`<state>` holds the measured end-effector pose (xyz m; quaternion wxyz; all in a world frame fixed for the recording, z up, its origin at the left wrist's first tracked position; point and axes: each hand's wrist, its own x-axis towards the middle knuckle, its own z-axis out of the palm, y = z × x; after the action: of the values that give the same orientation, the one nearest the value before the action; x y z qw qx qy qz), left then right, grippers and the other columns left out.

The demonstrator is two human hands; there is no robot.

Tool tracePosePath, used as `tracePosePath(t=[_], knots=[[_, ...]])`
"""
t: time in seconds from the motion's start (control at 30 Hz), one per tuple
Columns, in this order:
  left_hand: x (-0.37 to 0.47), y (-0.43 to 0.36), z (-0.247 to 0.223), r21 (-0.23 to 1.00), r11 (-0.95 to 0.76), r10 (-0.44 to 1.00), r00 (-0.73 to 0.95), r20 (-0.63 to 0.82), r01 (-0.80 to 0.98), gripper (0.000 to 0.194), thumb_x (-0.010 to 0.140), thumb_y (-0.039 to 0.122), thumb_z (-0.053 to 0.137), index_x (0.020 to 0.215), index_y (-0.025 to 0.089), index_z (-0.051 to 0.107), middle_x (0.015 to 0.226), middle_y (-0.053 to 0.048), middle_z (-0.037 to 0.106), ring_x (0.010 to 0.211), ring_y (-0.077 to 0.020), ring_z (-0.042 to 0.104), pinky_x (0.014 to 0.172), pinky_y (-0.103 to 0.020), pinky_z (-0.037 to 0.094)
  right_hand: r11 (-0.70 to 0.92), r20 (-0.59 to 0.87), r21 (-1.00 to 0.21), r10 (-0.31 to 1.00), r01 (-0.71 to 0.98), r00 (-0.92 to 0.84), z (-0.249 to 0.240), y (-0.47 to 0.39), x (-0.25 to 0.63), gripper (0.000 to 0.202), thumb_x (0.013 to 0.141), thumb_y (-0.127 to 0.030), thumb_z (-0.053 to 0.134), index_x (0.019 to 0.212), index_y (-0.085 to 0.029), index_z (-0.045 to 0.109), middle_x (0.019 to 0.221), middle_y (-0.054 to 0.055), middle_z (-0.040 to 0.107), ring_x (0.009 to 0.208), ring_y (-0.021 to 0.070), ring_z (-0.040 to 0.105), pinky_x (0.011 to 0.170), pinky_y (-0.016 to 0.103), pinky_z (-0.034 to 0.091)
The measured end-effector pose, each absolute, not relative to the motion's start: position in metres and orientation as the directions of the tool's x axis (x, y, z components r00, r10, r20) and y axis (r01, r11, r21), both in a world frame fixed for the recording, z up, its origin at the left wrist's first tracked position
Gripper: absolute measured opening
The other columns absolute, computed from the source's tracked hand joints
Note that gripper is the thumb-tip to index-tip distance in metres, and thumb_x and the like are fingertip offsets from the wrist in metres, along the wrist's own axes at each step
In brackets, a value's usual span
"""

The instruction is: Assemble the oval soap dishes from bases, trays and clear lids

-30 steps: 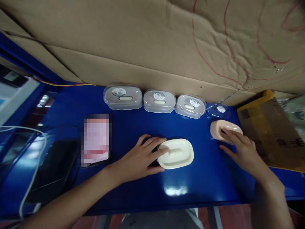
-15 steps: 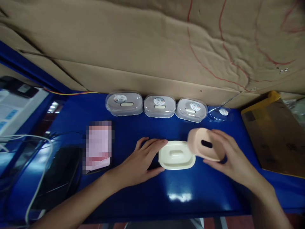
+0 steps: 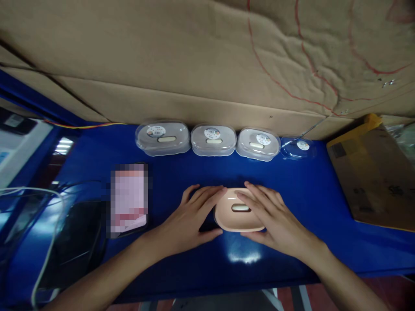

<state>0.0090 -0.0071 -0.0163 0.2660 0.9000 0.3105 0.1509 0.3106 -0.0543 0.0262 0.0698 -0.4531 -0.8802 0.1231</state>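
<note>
A peach oval soap dish [image 3: 227, 219] sits over the cream base, which it now hides almost wholly. Through the slot in its floor shows the base's cream ridge [image 3: 240, 208]. My left hand [image 3: 183, 226] closes round the left end, fingertips at the far rim and thumb at the near rim. From the other side my right hand [image 3: 275, 218] grips the dish, its fingers lying across the right part and its thumb low at the near edge. That right end is partly covered by the fingers.
Along the back stand clear-lidded soap boxes [image 3: 214, 140] with round stickers, and a loose clear lid [image 3: 298, 148]. A cardboard box [image 3: 372, 177] is at the right. Left lie a phone-like device [image 3: 129, 198] with a blurred screen, a black object [image 3: 73, 246] and a white cable [image 3: 53, 242].
My right hand has moved left and lowered the peach soap dish from a tilt onto the cream base. My left hand has stayed at the base's left end.
</note>
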Motion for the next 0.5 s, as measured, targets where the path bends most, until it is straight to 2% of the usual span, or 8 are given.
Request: tracePosePath(t=[0.13, 0.3, 0.5], knots=[[0.0066, -0.0052, -0.0193, 0.548, -0.694, 0.621, 0.773, 0.128, 0.467, 0.106, 0.097, 0.060, 0.079, 0.177, 0.028, 0.018, 0.169, -0.021, 0.051, 0.152, -0.0405, 0.051, 0.129, -0.065, 0.028, 0.563, 0.003, -0.301, 0.808, 0.770, -0.589, 0.0238, -0.0569, 0.3085, 0.088, 0.103, -0.046, 0.073, 0.176, -0.026, 0.029, 0.177, 0.018, 0.041, 0.157, 0.0417, 0.047, 0.116, 0.061, 0.052], [0.0082, -0.0061, -0.0189, 0.530, -0.720, 0.599, 0.786, 0.151, 0.448, 0.098, 0.102, 0.053, 0.076, 0.177, 0.027, 0.019, 0.160, -0.019, 0.060, 0.146, -0.0373, 0.058, 0.128, -0.063, 0.027, 0.604, 0.045, -0.252, 0.788, 0.756, -0.614, 0.0249, -0.0609, 0.3085, 0.092, 0.100, -0.044, 0.076, 0.176, -0.024, 0.028, 0.175, 0.019, 0.046, 0.152, 0.0443, 0.049, 0.112, 0.064, 0.052], [0.0097, -0.0089, -0.0195, 0.485, -0.742, 0.596, 0.786, 0.161, 0.463, 0.092, 0.104, 0.046, 0.074, 0.176, 0.023, 0.021, 0.160, -0.020, 0.060, 0.145, -0.0370, 0.058, 0.128, -0.062, 0.027, 0.595, 0.012, -0.276, 0.788, 0.755, -0.616, 0.0197, -0.0570, 0.3095, 0.093, 0.098, -0.046, 0.079, 0.174, -0.022, 0.032, 0.176, 0.021, 0.043, 0.152, 0.0452, 0.049, 0.111, 0.064, 0.053]])
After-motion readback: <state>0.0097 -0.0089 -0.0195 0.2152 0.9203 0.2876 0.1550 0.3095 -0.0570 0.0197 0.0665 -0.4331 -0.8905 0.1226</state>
